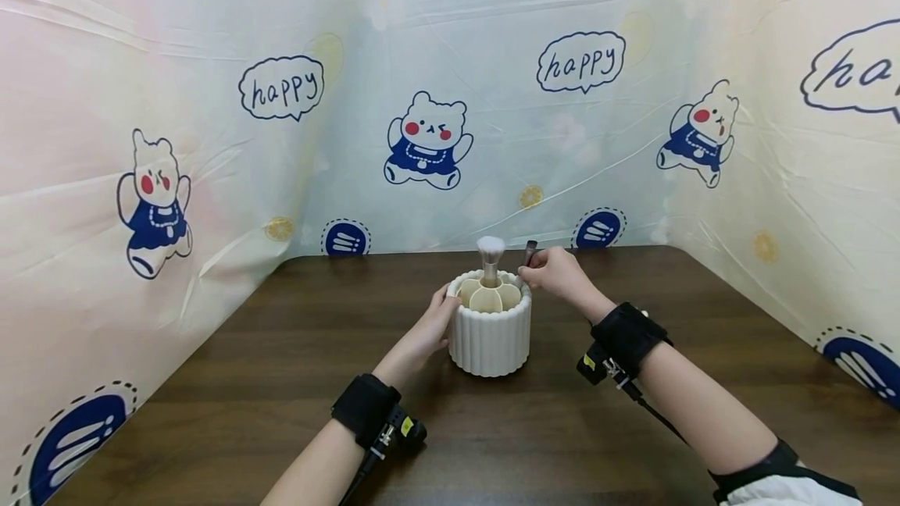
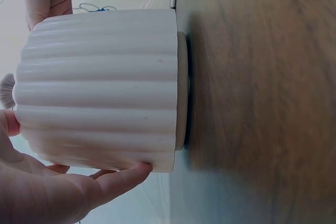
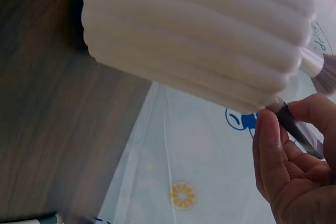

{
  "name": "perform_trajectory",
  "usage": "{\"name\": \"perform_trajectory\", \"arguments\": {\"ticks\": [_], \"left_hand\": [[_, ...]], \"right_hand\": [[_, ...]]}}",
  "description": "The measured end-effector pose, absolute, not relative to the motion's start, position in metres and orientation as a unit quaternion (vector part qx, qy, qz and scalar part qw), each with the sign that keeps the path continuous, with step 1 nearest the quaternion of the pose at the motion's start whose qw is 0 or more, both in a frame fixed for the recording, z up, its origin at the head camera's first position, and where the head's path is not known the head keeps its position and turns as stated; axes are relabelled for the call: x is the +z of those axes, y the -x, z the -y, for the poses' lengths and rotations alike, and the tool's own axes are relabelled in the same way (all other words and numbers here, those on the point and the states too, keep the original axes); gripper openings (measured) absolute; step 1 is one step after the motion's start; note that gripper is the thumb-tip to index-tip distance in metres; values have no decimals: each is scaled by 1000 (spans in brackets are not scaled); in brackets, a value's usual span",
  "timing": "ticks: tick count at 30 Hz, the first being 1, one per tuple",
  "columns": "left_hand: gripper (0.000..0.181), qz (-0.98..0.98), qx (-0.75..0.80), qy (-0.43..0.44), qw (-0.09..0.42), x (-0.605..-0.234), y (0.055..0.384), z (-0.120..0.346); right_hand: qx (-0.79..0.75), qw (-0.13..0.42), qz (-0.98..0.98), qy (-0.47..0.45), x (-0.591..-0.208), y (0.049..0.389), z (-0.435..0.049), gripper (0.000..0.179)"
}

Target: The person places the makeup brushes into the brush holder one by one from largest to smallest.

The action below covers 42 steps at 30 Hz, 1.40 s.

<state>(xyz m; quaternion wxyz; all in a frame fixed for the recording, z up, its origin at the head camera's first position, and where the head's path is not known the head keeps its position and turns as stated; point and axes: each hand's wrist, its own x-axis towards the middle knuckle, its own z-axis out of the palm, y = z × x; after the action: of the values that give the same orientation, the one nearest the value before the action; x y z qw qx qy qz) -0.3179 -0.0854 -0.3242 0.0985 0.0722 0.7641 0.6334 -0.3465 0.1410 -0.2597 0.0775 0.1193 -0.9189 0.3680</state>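
Observation:
A white, ribbed brush holder (image 1: 490, 342) stands upright on the table, its cream insert (image 1: 485, 301) divided into petal-shaped compartments. From the middle of it rises a fluffy makeup brush (image 1: 491, 250), pale-tipped with a light metallic handle. My left hand (image 1: 433, 324) grips the holder's left side, thumb near the rim and fingers along the ribbed wall (image 2: 100, 85). At the right rim, my right hand (image 1: 558, 272) pinches a slim makeup brush (image 3: 297, 129) with a dark upper end (image 1: 530, 247). The lower end of this brush is hidden behind the holder's rim in the right wrist view.
The brown wooden table (image 1: 316, 459) spreads around the holder. Behind it and along both sides hangs a pale curtain (image 1: 492, 155) printed with cartoon bears and "happy" bubbles. Each wrist wears a black strap (image 1: 628, 340) with a small camera and cable.

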Motion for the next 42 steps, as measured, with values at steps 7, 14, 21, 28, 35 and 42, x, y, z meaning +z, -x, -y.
{"name": "perform_trajectory", "arguments": {"ticks": [7,14,21,28,35,42], "left_hand": [[66,-765,633,-75,95,-325,318,85],[66,-764,634,-76,95,-326,319,85],[66,-767,630,-79,94,-325,318,86],[66,-772,623,-85,92,-325,316,87],[66,-773,622,-82,92,-327,317,86],[66,-772,623,-89,87,-327,318,85]], "right_hand": [[331,77,931,-131,-262,347,-140,23],[297,87,938,-156,-265,347,-137,23],[304,84,937,-151,-266,347,-136,22],[304,86,936,-155,-268,347,-136,19],[309,81,935,-155,-269,347,-137,17],[321,77,931,-153,-270,347,-139,19]]}}
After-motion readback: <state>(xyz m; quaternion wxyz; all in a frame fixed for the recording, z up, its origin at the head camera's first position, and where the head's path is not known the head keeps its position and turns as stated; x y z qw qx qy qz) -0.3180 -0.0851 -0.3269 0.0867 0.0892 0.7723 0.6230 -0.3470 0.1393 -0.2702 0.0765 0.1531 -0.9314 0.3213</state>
